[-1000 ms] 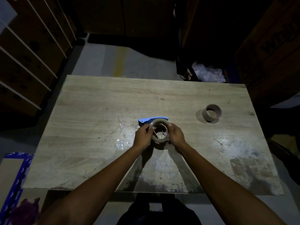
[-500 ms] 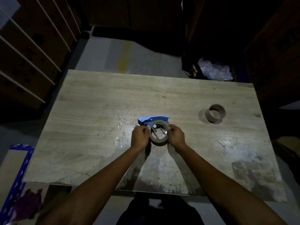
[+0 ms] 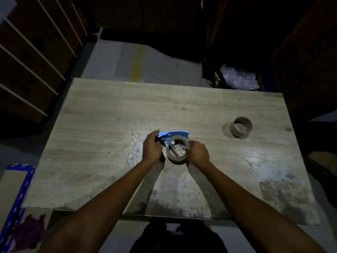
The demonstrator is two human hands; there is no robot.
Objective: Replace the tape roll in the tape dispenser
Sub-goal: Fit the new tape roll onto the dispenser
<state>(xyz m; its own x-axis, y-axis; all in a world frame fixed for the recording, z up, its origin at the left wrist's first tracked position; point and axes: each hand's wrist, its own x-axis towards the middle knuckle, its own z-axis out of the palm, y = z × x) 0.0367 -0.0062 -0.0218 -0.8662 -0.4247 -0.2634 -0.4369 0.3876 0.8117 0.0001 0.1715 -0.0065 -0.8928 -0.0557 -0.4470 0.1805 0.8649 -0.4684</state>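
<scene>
Left hand [image 3: 151,148] closed its grip on the blue tape dispenser [image 3: 173,134]; right hand [image 3: 198,153] gripped the tape roll [image 3: 177,157] on the tabletop [image 3: 102,125].

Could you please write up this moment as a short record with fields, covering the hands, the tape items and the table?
setting: dim room, wooden table seen from above
left hand: left hand grips the handle end of the blue tape dispenser
right hand: right hand holds the tape roll, fingers at its right rim
tape roll: seated over the dispenser's hub, near table centre
empty core: brown cardboard core standing apart at the table's right
scraps: clear tape scraps left of the hands
</scene>
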